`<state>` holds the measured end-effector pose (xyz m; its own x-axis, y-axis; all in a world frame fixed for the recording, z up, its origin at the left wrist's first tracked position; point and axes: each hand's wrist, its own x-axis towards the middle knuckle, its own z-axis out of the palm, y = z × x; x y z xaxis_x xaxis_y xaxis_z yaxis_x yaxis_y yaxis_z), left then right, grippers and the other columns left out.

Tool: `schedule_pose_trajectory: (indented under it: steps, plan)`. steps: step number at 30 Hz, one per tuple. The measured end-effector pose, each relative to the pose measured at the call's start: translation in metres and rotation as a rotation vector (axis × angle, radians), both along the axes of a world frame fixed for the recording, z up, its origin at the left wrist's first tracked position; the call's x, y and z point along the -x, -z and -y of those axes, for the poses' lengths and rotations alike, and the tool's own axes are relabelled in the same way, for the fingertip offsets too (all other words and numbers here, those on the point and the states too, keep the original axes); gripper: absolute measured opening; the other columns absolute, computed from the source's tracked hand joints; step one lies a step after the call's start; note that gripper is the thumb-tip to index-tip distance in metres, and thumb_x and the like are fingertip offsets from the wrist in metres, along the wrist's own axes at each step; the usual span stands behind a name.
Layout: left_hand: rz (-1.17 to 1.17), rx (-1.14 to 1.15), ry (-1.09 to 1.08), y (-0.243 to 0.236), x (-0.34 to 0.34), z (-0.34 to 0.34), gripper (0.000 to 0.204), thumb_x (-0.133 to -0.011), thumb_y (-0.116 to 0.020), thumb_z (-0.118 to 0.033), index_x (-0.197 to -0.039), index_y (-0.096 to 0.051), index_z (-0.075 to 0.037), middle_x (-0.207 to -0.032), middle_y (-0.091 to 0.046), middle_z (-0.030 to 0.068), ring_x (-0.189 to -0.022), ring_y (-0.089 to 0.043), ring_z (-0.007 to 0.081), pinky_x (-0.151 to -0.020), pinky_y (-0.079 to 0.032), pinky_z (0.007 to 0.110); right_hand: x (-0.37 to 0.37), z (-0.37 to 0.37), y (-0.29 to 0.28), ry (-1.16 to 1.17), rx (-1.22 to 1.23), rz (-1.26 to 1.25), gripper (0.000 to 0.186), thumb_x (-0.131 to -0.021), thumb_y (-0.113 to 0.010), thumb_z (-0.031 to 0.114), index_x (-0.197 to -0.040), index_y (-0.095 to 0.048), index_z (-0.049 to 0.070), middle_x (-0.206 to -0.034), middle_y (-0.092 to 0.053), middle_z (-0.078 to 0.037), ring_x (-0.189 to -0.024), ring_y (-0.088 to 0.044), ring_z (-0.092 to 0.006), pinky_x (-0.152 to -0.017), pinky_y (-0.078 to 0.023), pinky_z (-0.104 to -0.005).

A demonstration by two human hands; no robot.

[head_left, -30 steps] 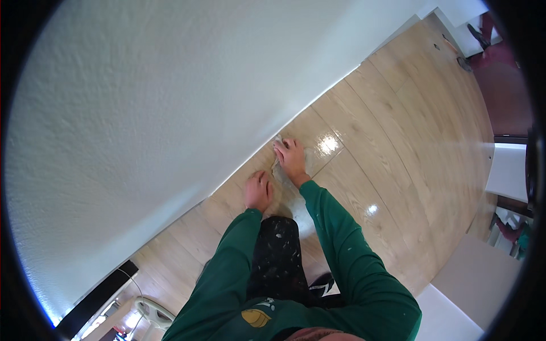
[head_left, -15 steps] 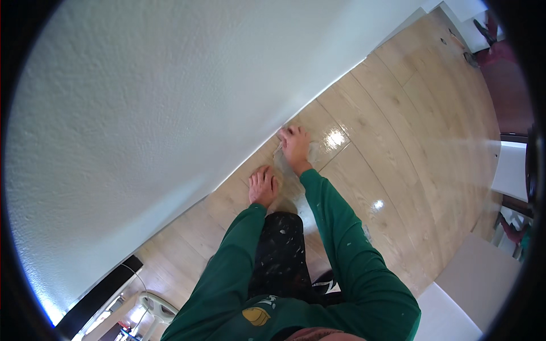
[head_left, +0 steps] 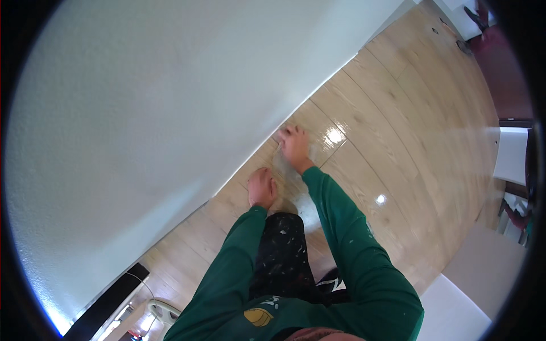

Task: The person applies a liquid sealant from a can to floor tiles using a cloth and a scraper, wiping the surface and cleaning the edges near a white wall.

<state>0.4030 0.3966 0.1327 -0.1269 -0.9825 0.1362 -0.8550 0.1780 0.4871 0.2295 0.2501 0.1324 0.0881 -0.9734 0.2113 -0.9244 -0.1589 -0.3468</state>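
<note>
My right hand (head_left: pixel 294 145) is low at the foot of the white wall (head_left: pixel 187 102), its fingers bent and pinched close to the line where wall meets floor. Whatever it grips is too small or hidden to name. Nearer to me, my left hand (head_left: pixel 262 187) is curled at the wood-plank floor (head_left: pixel 364 113), fingers together; anything in it is hidden. Between the hands and my knee lies a pale, cloudy patch (head_left: pixel 290 176) on the planks; I cannot tell whether it is thin plastic or a wet film.
My dark, paint-speckled trouser leg (head_left: pixel 281 244) is bent below my hands. A white plastic stool or chair (head_left: pixel 162 310) and a black strip (head_left: pixel 108 301) stand at lower left. Pale panels (head_left: pixel 483 267) are at lower right. A dark red surface (head_left: pixel 503 74) borders the floor at far right.
My left hand's fingers have drawn together and curled more. My right hand stays by the wall's foot with only a slight shift. The view has moved a little.
</note>
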Motion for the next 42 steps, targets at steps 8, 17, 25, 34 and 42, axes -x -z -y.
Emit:
schedule_pose_trajectory:
  steps: [8,17,25,34,42]
  plan:
    - [-0.004,-0.020,0.004,-0.005,0.006,0.003,0.042,-0.097,-0.065,-0.021,-0.137,-0.062,-0.006,-0.139,-0.058,0.0135,-0.126,-0.055,0.0385,-0.108,-0.042,0.053,-0.001,0.003,-0.001,-0.008,0.000,0.013,0.026,-0.082,-0.073,0.015,-0.107,-0.076,0.018,-0.111,-0.065,-0.004,-0.109,-0.060,-0.0316,-0.090,-0.046,-0.0479]
    - [0.001,-0.028,0.019,-0.003,0.006,0.003,0.044,-0.097,-0.065,-0.022,-0.138,-0.061,-0.006,-0.142,-0.057,0.0143,-0.129,-0.054,0.0377,-0.109,-0.042,0.053,-0.002,0.000,0.007,-0.050,0.027,0.017,0.028,-0.081,-0.076,0.014,-0.109,-0.077,0.019,-0.106,-0.064,-0.004,-0.105,-0.059,-0.0304,-0.084,-0.043,-0.0492]
    - [0.019,-0.024,0.000,-0.006,0.007,0.002,0.043,-0.096,-0.066,-0.019,-0.136,-0.062,-0.005,-0.138,-0.057,0.0156,-0.127,-0.054,0.0390,-0.109,-0.042,0.053,-0.020,-0.016,0.001,-0.111,0.039,0.102,0.031,-0.080,-0.076,0.014,-0.110,-0.077,0.017,-0.106,-0.063,-0.004,-0.104,-0.059,-0.0298,-0.085,-0.043,-0.0486]
    - [-0.022,0.028,0.016,0.000,0.006,0.002,0.043,-0.095,-0.066,-0.019,-0.136,-0.062,-0.006,-0.138,-0.057,0.0155,-0.124,-0.055,0.0390,-0.107,-0.043,0.053,-0.004,-0.015,0.007,-0.154,-0.012,0.098,0.030,-0.081,-0.075,0.015,-0.111,-0.077,0.017,-0.108,-0.066,-0.005,-0.108,-0.060,-0.0304,-0.086,-0.044,-0.0504]
    - [0.006,-0.024,0.016,-0.004,0.007,0.001,0.044,-0.096,-0.066,-0.019,-0.137,-0.062,-0.005,-0.139,-0.057,0.0155,-0.126,-0.054,0.0390,-0.108,-0.042,0.053,0.047,0.042,0.010,0.128,0.062,0.067,0.024,-0.081,-0.074,0.015,-0.104,-0.079,0.019,-0.104,-0.066,-0.003,-0.105,-0.060,-0.0301,-0.086,-0.044,-0.0489]
